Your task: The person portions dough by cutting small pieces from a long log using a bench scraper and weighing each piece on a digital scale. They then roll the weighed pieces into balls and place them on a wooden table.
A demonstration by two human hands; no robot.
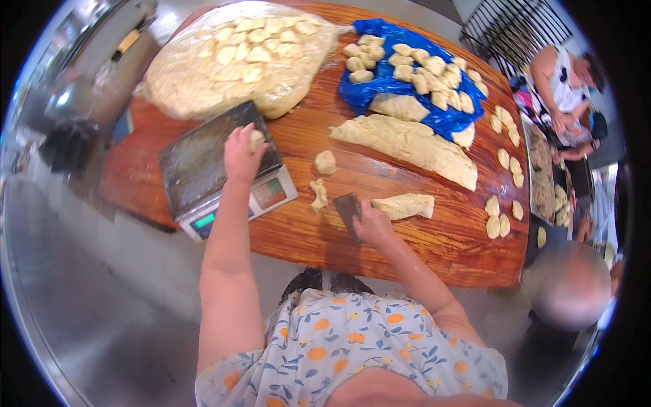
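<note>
My left hand [242,155] is over the metal pan of a digital scale [196,160], its fingers around a small dough piece [257,140]. Whether that piece rests on the pan I cannot tell. In my right hand [374,224] is a dough scraper [348,214], its flat blade standing near the table top. Just right of it lies a short dough strip [407,206]. To the left of the blade are a thin dough scrap [319,196] and a rounded dough piece [325,162]. A long, thick dough roll [407,147] stretches across the wooden table [300,239] behind them.
Plastic-covered dough [188,86] with cut pieces on top fills the far left. Several dough pieces sit on a blue plastic bag [379,30]; flattened ones [492,226] line the right side. Beyond, people [552,86] work by a tray of brownish filling [540,168].
</note>
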